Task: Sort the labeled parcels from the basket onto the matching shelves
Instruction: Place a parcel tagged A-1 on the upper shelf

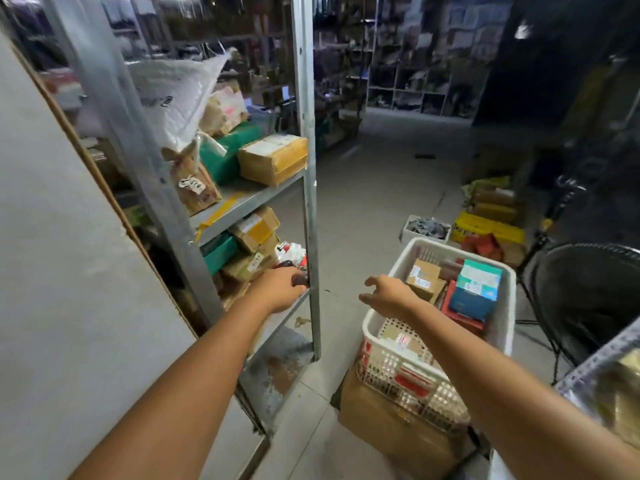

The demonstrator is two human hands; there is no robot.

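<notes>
Our empty, loosely curled right hand point(388, 294) hovers just left of the brown cardboard parcel point(423, 278); left hand point(277, 289) grips a dark-red object point(300, 280).

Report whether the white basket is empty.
Not empty: the white perforated plastic basket holds a teal-and-white box, a brown cardboard box and a red parcel.

The left hand point(277, 289) hid most of a dark item point(300, 280); labels on parcels point(479, 289) in the basket point(500, 327) were too blurred to read.

Left hand point(278, 289) grips a small dark item point(300, 280) at the lower shelf point(282, 320). Right hand point(389, 294) hovers, fingers loose, over the white basket point(504, 313).
</notes>
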